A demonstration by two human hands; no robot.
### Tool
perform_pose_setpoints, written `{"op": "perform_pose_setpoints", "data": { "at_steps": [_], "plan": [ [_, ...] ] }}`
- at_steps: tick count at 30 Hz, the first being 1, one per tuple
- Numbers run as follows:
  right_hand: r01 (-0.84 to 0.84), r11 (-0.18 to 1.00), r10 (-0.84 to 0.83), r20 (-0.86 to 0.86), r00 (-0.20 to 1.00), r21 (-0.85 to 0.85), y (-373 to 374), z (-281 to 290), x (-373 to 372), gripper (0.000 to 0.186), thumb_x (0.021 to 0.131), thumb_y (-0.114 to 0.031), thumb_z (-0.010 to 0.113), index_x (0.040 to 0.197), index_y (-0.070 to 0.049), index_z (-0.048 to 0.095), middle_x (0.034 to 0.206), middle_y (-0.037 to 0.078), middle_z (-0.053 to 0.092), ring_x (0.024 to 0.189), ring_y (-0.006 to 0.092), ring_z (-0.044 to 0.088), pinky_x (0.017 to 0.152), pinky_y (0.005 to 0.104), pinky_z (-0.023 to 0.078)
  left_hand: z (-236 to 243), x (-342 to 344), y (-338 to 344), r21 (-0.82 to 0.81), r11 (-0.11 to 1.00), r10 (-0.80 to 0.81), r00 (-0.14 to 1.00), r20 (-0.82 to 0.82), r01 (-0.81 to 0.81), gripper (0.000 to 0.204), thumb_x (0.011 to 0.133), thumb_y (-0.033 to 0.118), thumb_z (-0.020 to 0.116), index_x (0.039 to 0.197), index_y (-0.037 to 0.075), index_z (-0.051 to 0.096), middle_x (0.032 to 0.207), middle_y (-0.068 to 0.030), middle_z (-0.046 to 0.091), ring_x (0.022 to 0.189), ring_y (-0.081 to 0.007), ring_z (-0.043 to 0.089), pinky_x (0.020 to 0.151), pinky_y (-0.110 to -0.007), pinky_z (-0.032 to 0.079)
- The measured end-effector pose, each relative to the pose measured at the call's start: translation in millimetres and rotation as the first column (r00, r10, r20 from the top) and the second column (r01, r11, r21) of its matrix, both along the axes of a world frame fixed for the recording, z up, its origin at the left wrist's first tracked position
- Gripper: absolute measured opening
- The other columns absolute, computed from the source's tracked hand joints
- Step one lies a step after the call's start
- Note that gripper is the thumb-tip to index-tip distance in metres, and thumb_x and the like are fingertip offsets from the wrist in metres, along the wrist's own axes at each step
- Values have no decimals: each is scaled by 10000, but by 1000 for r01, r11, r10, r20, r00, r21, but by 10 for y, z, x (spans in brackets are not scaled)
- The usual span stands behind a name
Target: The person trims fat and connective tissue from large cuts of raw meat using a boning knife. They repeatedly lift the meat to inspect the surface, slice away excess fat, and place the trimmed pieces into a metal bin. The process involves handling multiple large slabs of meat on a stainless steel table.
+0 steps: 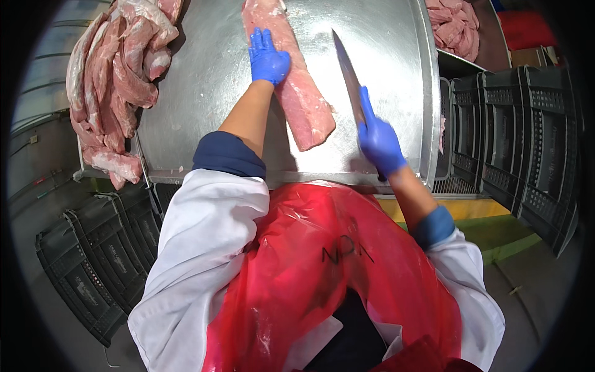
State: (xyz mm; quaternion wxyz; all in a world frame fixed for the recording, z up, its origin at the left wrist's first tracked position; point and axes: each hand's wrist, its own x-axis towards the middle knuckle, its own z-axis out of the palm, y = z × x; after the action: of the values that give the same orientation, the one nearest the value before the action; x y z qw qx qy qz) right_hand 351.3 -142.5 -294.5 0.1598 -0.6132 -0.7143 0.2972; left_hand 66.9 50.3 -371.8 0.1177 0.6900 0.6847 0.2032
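A long strip of pale pink meat (304, 111) lies lengthwise on the steel work surface (186, 74). My left hand (269, 62), in a blue glove, rests flat on the upper part of the strip, fingers extended. Just right of the meat, my right hand (379, 141), also gloved in blue, grips a long knife (348, 69) by its handle, index finger stretched along the spine, blade pointing away from me. The handle is mostly hidden by the hand.
A pile of meat strips (111, 74) sits at the left edge. A bin of pink meat (455, 25) is at top right. Dark plastic crates (545, 155) stand at right, more crates (105, 254) at lower left. A red apron (291, 248) covers my front below the table edge.
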Motion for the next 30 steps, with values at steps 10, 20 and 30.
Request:
{"op": "perform_pose_setpoints", "data": {
  "at_steps": [10, 20, 30],
  "plan": [
    [-159, 971, 149, -70, 986, -181, -141, -429, -315, 785, 887, -32, 481, 1605, -127, 179, 825, 326, 649, 749, 463, 662, 744, 539, 516, -118, -347, 88, 46, 999, -23, 999, 30, 22, 802, 866, 300, 527, 1549, -17, 249, 1639, -266, 139, 1520, -441, 128, 1238, -517, 116],
    [-112, 969, 113, -9, 994, -221, 1270, 64, -911, 722, 897, -107, 420, 1571, -30, 176, 1088, 318, 659, 948, 444, 679, 875, 492, 533, -8, -42, -74, -16, 996, 92, 996, -22, -92, 817, 880, 328, 519, 1556, -27, 229, 1648, -264, 110, 1531, -429, 92, 1241, -518, 77],
    [-242, 939, 266, 69, 961, -245, -213, 186, -369, 831, 858, -23, 483, 1596, -47, 104, 890, 290, 673, 826, 435, 665, 801, 525, 520, 94, 62, -174, -14, 991, 136, 990, 24, -136, 804, 884, 319, 495, 1564, -11, 222, 1656, -243, 104, 1540, -404, 71, 1244, -508, 70]
  ]
}}
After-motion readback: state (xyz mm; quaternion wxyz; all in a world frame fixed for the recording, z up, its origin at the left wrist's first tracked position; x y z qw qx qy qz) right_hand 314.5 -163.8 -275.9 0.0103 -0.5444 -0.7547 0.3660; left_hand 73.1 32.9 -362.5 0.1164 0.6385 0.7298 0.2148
